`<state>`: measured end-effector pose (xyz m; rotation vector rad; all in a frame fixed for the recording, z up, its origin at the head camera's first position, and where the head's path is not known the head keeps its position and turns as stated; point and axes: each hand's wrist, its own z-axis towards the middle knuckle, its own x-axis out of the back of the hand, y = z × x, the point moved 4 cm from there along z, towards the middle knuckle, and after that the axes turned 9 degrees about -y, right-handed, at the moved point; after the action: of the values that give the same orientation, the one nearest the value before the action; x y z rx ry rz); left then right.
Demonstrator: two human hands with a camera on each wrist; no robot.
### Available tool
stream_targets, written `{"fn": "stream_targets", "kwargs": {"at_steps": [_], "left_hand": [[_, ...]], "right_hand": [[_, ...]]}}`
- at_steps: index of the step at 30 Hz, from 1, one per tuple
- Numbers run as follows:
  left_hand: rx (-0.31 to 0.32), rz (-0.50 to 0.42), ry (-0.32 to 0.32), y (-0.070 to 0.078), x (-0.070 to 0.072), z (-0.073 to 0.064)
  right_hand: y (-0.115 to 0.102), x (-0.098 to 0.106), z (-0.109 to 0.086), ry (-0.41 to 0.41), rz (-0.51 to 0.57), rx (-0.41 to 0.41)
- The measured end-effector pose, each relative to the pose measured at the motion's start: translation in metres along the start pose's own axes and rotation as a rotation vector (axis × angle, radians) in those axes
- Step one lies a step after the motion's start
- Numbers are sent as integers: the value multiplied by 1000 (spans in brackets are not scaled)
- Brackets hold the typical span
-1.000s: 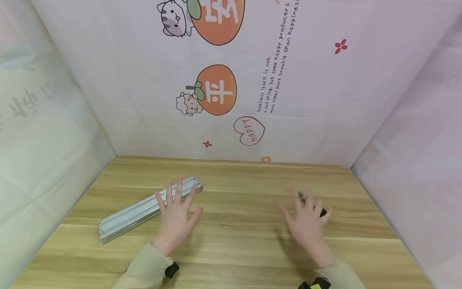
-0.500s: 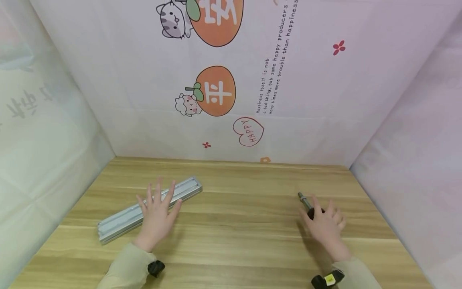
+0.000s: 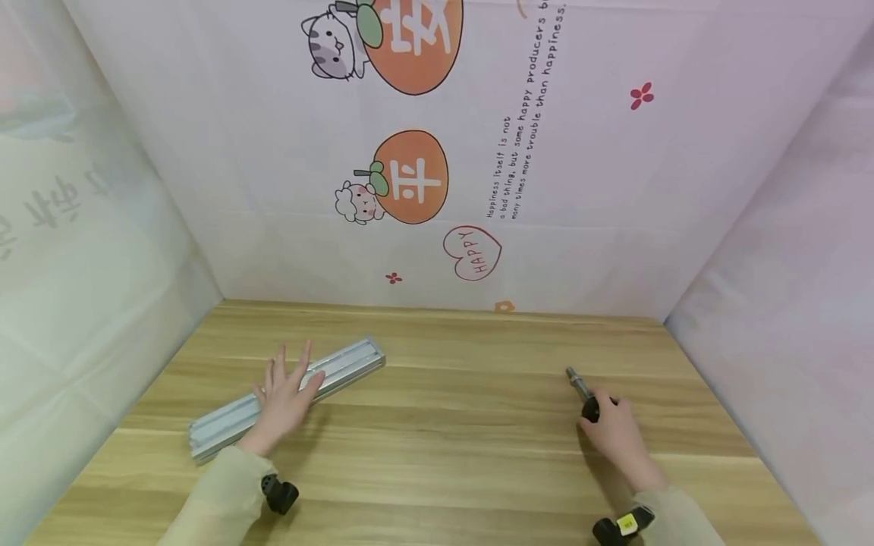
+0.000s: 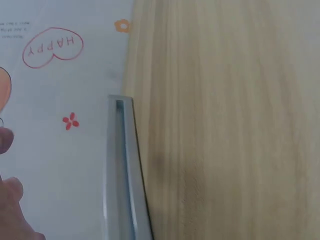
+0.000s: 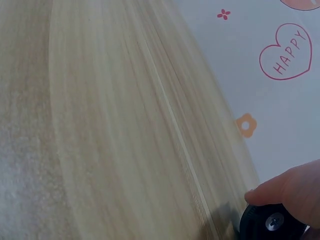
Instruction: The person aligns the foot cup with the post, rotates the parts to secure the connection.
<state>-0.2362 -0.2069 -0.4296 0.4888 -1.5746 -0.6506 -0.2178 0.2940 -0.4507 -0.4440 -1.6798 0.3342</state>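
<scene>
The rail (image 3: pixel 351 362) lies slantwise on the table (image 3: pixel 437 447) at your left. Your left hand (image 3: pixel 281 400) is over it, fingers extended and slightly parted; contact cannot be confirmed. To the right, your right hand (image 3: pixel 617 432) pinches the black base (image 3: pixel 590 410) of the bolt (image 3: pixel 580 388), its metal stem pointing away from you and leftward.

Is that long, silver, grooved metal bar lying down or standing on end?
Lying down: the silver grooved bar stretches lengthwise along the wood-grained table, partly hidden by the left hand.
</scene>
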Motion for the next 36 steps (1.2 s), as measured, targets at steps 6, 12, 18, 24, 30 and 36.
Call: {"fn": "stream_targets", "kwargs": {"at_steps": [6, 12, 18, 24, 30, 36], "left_hand": [[48, 25, -49, -15, -3, 5], [138, 113, -180, -32, -6, 3], [130, 170, -246, -31, -7, 7], [109, 239, -236, -25, -7, 5], [85, 281, -230, -29, -9, 4], [78, 282, -237, -33, -8, 10]], "right_hand": [[3, 3, -1, 7, 50, 8], [4, -3, -7, -3, 185, 22], [-5, -6, -8, -79, 563, 56], [-23, -11, -7, -147, 1353, 400], [-35, -14, -17, -307, 1831, 617], [-33, -20, -21, -208, 1727, 352]]}}
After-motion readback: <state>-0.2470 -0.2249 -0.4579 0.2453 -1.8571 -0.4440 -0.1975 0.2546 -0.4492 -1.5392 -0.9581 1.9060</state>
